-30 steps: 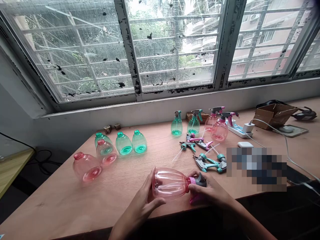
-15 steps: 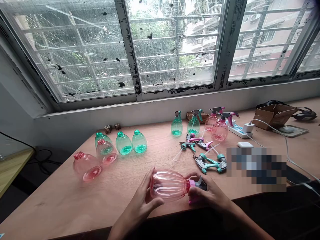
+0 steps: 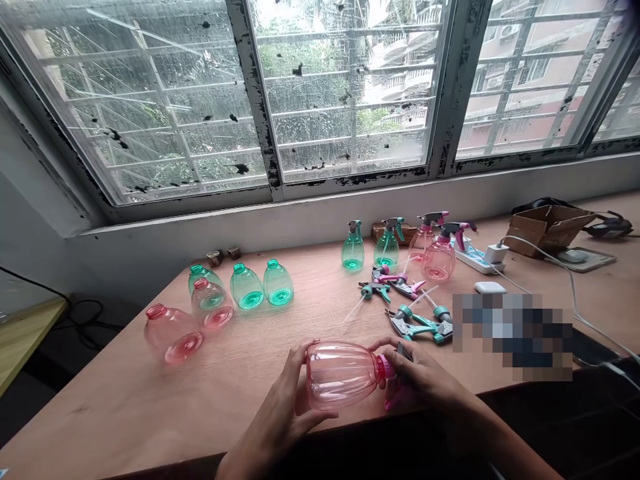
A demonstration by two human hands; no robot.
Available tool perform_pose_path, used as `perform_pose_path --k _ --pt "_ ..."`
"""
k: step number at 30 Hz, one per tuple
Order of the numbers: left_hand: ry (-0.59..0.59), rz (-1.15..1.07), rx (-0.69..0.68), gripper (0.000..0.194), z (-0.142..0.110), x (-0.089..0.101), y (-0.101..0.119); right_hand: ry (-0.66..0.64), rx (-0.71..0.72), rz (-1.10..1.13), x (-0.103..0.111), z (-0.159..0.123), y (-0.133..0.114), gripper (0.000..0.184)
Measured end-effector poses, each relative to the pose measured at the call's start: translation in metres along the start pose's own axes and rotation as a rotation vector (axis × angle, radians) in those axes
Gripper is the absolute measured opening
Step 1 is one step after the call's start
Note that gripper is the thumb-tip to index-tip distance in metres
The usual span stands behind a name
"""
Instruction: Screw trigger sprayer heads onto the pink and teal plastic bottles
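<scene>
A clear pink spray bottle (image 3: 340,373) lies on its side just above the near edge of the wooden table (image 3: 115,400). My left hand (image 3: 287,407) wraps its fingers round the bottle's base end. At the bottle's neck my right hand (image 3: 423,377) closes over the pink and grey trigger sprayer head (image 3: 393,380), which it mostly hides. Several loose sprayer heads (image 3: 415,320) lie a little beyond my right hand.
Capless bottles, pink (image 3: 173,333) and green (image 3: 247,287), stand at the left. Several finished spray bottles (image 3: 437,250) stand by the window wall. A power strip (image 3: 480,257), a white cable (image 3: 575,293), a cardboard box (image 3: 547,227) and a blurred patch (image 3: 513,333) sit at right.
My right hand has closed further over the sprayer head and turned on the neck. The bottle has shifted slightly to the right in my left hand.
</scene>
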State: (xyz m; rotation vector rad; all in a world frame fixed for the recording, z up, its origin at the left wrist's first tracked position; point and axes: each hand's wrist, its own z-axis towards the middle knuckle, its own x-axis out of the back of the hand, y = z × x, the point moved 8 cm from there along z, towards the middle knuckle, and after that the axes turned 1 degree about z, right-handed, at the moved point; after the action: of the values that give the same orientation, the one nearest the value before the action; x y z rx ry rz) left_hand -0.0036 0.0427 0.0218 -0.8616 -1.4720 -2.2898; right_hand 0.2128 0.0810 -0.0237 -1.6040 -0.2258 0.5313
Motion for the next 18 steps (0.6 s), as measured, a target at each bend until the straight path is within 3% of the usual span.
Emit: perform_pose_path --k 7,14,18 --pt "0.020 0.143 -0.062 0.085 0.001 -0.003 0.010 0.015 -0.085 0.108 -0.001 0.006 0.002 0.064" --pt "-0.022 0.089 0.052 0.103 0.000 -0.003 0.004 0.055 -0.066 0.244 0.004 -0.001 0.005 0.086" --pt "-0.035 -0.030 0.100 0.087 -0.001 -0.001 0.000 0.024 0.006 0.305 0.002 -0.005 -0.001 0.095"
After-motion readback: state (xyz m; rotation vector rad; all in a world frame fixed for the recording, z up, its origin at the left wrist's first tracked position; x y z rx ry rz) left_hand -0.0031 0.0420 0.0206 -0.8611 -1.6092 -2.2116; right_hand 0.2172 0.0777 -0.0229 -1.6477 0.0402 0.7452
